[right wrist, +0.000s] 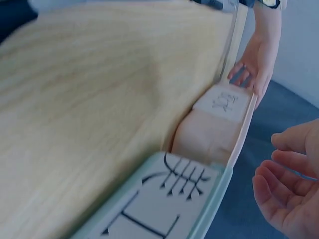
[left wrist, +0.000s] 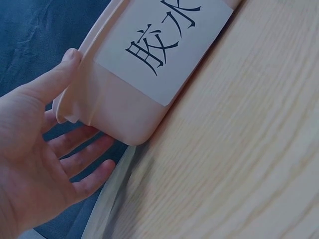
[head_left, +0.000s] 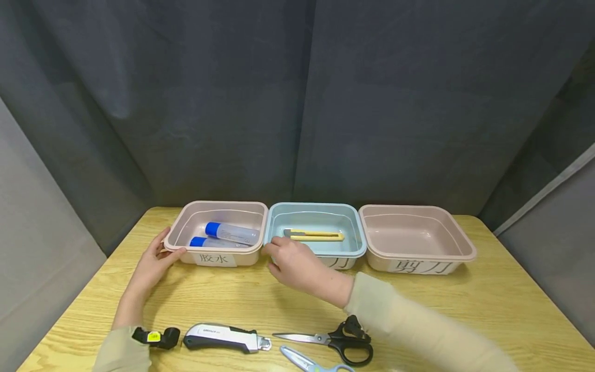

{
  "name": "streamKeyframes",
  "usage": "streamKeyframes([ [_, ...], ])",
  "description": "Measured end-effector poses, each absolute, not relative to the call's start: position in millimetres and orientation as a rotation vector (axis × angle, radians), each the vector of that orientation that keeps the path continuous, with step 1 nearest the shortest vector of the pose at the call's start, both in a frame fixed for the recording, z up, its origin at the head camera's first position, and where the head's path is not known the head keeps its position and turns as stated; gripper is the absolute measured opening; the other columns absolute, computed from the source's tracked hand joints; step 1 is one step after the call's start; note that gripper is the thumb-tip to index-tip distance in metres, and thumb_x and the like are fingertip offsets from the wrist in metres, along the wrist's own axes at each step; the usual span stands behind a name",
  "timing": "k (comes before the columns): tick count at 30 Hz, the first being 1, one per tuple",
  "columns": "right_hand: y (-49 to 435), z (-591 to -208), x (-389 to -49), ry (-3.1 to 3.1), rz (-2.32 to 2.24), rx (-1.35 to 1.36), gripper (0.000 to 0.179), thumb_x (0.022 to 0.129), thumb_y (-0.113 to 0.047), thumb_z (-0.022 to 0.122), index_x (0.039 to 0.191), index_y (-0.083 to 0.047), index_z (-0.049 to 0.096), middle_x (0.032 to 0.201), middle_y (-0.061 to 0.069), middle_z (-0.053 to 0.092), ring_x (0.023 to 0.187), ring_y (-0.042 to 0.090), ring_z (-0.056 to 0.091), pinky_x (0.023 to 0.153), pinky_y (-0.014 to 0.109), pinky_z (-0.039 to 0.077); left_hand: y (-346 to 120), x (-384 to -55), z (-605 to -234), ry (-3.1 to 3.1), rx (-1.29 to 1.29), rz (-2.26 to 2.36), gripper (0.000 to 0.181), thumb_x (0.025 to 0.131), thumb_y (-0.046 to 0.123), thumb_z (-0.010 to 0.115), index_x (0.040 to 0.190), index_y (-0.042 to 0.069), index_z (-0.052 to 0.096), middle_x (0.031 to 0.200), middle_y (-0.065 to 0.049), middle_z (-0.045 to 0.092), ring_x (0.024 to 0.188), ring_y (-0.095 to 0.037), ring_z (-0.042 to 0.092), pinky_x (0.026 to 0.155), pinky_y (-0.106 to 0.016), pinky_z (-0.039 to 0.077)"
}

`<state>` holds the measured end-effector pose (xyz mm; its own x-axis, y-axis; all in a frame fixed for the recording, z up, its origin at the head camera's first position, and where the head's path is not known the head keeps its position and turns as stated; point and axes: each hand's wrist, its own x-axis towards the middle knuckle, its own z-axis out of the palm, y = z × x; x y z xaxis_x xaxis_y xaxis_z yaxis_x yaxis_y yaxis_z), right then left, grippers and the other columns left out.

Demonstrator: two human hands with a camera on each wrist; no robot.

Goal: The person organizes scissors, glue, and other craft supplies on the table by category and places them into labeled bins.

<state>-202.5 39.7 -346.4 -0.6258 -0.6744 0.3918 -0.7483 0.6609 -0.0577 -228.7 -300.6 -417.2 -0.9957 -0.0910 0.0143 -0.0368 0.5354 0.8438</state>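
Note:
My left hand (head_left: 153,263) holds the left front corner of the left pink bin (head_left: 253,256), thumb on the rim; in the left wrist view the other fingers of the hand (left wrist: 45,144) lie around the corner. Inside lie two clear glue bottles (head_left: 237,233) with blue caps. My right hand (head_left: 297,261) is at the front, where this bin meets the blue bin (head_left: 362,250). The right wrist view shows that hand (right wrist: 294,184) loosely curled, with nothing visible in it. A yellow box cutter (head_left: 321,236) lies in the blue bin.
A second pink bin (head_left: 418,232) stands at the right end of the row. Along the table's near side lie a large white and black utility knife (head_left: 223,337), black-handled scissors (head_left: 341,341) and light blue scissors (head_left: 304,360). Dark curtains (head_left: 297,103) hang behind.

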Motion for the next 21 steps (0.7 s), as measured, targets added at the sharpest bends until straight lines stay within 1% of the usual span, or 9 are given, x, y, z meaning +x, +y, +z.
streamKeyframes([
  [2, 36.1, -348.4, -198.8, -2.571, 0.308, 1.139, 0.016, 0.081, -0.016, 0.063, 0.097, -0.012, 0.064, 0.086, -0.001, 0.059, 0.075, 0.011, 0.056, 0.062, 0.025, 0.049, -300.5, -228.6, -417.0, -2.704, 0.117, -1.482, 0.088, 0.084, 0.049, 0.057, 0.148, 0.019, 0.005, 0.145, -0.024, 0.023, 0.126, -0.041, 0.031, 0.103, -0.056, 0.025],
  [6, 28.4, -354.9, -192.8, -2.639, 0.296, 1.165, 0.020, 0.082, -0.022, 0.065, 0.100, -0.012, 0.064, 0.089, -0.002, 0.060, 0.079, 0.011, 0.059, 0.066, 0.025, 0.050, -299.8, -229.1, -418.2, -2.692, 0.101, -1.494, 0.087, 0.085, 0.047, 0.058, 0.148, 0.018, 0.005, 0.144, -0.025, 0.024, 0.125, -0.041, 0.032, 0.102, -0.055, 0.026],
  [11, 18.7, -366.4, -184.9, -2.695, 0.331, 1.262, 0.026, 0.083, -0.027, 0.064, 0.105, -0.013, 0.064, 0.096, -0.002, 0.061, 0.084, 0.010, 0.060, 0.069, 0.021, 0.050, -300.2, -230.3, -419.7, -2.679, 0.069, -1.511, 0.085, 0.087, 0.042, 0.058, 0.148, 0.016, 0.005, 0.141, -0.026, 0.028, 0.121, -0.039, 0.036, 0.100, -0.051, 0.031],
  [14, 13.9, -372.3, -179.9, -2.721, 0.351, 1.324, 0.027, 0.084, -0.029, 0.063, 0.107, -0.014, 0.063, 0.098, -0.002, 0.061, 0.086, 0.009, 0.060, 0.073, 0.019, 0.049, -300.6, -230.6, -419.6, -2.679, 0.071, -1.505, 0.084, 0.087, 0.042, 0.058, 0.148, 0.017, 0.005, 0.141, -0.026, 0.029, 0.120, -0.038, 0.037, 0.099, -0.050, 0.031],
  [17, 9.7, -377.1, -175.4, -2.736, 0.357, 1.366, 0.028, 0.084, -0.030, 0.063, 0.108, -0.014, 0.063, 0.097, -0.004, 0.061, 0.083, 0.005, 0.058, 0.074, 0.018, 0.048, -300.7, -230.8, -419.6, -2.688, 0.080, -1.503, 0.085, 0.086, 0.043, 0.058, 0.148, 0.018, 0.005, 0.142, -0.026, 0.028, 0.121, -0.038, 0.037, 0.100, -0.050, 0.031],
  [21, 4.4, -382.3, -170.4, -2.738, 0.379, 1.437, 0.031, 0.082, -0.033, 0.064, 0.108, -0.015, 0.063, 0.094, -0.005, 0.061, 0.074, 0.000, 0.053, 0.071, 0.014, 0.046, -300.8, -230.2, -419.6, -2.693, 0.094, -1.501, 0.086, 0.086, 0.044, 0.057, 0.148, 0.018, 0.004, 0.143, -0.026, 0.027, 0.121, -0.038, 0.036, 0.100, -0.051, 0.030],
])
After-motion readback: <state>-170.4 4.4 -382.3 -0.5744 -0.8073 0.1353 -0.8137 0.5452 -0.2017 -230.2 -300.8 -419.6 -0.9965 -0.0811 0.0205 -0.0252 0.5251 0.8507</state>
